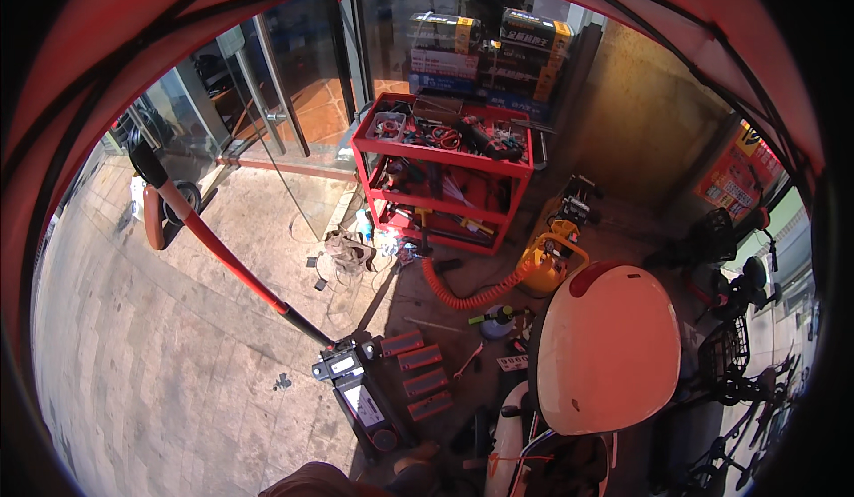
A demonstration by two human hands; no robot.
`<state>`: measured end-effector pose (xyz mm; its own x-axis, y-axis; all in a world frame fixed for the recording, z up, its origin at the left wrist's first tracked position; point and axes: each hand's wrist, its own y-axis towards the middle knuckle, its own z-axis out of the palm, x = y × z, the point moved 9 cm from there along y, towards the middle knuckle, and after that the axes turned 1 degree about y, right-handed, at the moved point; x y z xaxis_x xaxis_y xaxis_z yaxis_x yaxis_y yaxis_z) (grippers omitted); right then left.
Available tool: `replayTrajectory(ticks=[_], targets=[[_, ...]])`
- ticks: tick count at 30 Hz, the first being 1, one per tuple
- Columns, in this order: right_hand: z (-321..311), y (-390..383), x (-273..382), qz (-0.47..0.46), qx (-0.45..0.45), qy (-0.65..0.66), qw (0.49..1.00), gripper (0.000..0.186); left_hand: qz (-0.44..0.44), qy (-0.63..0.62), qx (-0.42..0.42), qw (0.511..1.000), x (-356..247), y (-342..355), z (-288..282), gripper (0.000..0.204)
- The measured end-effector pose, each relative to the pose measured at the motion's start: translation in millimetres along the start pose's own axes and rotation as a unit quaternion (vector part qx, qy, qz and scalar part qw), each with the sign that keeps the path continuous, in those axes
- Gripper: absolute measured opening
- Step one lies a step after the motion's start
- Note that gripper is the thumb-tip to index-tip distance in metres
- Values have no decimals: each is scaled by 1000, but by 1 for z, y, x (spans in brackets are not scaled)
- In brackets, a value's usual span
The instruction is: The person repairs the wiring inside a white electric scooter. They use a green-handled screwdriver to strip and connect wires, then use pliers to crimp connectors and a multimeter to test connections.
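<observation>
Neither of my hands can be made out. A brown rounded shape (316, 479) rises at the lower edge, and beside it lies a dim shape in shadow that I cannot identify. Just beyond stands a black floor jack (360, 399), its long red handle (233, 255) slanting up to the far left. Right of the jack, several red-and-grey bars (425, 381) lie in a row on the ground. A wrench (468, 361) and a number plate (513, 363) are close by. A scooter (609, 350) with a large pale rounded panel fills the right foreground.
A red tool trolley (445, 153) full of tools stands at the back, near glass doors (294, 97). An orange coiled hose (463, 301) runs to a yellow compressor (553, 261). A spray bottle (498, 321) stands nearby. Parked cycles (734, 346) line the right; a red canopy arches above.
</observation>
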<state>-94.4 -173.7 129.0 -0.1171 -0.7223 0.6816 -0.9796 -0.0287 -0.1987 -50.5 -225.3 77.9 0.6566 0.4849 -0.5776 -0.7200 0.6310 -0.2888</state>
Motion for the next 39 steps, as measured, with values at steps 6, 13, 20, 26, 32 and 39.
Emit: replayTrajectory(ticks=[6, 13, 20, 26, 32, 39], targets=[[13, -16, -10, 74, 95, 51, 991, 26, -20, -17, -10, 1000, 13, -3, -2, 25], [21, -74, -52, 180, 160, 104, 965, 22, -73, -53, -23, 996, 72, -5, 4, 26], [5, -189, -71, 268, 163, 190, 930, 21, 16, 359, -56, 931, 42, -4, 7, 22], [-16, -246, -84, 305, -12, 303, 903, 25, 110, 478, -5, 872, -7, 53, 7, 26], [-5, -296, -95, 331, -72, 317, 886, 25, 188, 554, 134, 800, 5, 83, 50, 31], [20, -365, -119, 384, -189, 322, 844, 21, 230, 721, 214, 617, 64, 96, 42, 44]])
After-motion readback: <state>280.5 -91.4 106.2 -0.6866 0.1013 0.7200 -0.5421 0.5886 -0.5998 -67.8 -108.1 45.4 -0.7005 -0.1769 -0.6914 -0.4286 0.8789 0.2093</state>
